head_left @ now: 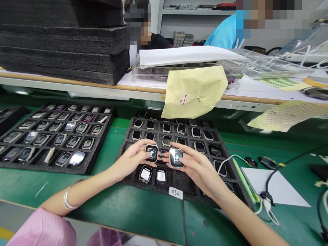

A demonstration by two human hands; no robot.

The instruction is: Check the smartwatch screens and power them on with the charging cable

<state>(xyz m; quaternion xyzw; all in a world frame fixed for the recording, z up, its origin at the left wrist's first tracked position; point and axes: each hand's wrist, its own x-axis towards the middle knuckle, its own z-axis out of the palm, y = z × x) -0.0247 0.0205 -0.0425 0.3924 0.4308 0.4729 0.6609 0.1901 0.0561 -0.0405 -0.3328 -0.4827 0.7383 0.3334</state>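
My left hand (137, 156) grips a smartwatch (151, 153) whose round dial face is lit, the thumb lying on its screen. Beside it, my right hand (196, 164) holds a second smartwatch (176, 158) with a glowing screen, fingers around its case. Both are held over a black foam tray (188, 186) with rows of compartments. Just below the hands, two watches in the tray show white screens: a silver-cased watch (145, 173) and a purple-cased watch (161, 175). Farther back, several dark-screened watches (166, 127) sit in their slots.
Another foam tray of watches (88, 160) lies left on the green bench (115, 212). A label (175, 193) marks the near tray. Right are a green pen (242, 179), white paper (276, 186) and cables. Stacked black foam (64, 51) and yellow paper (194, 90) occupy the shelf; two people sit beyond.
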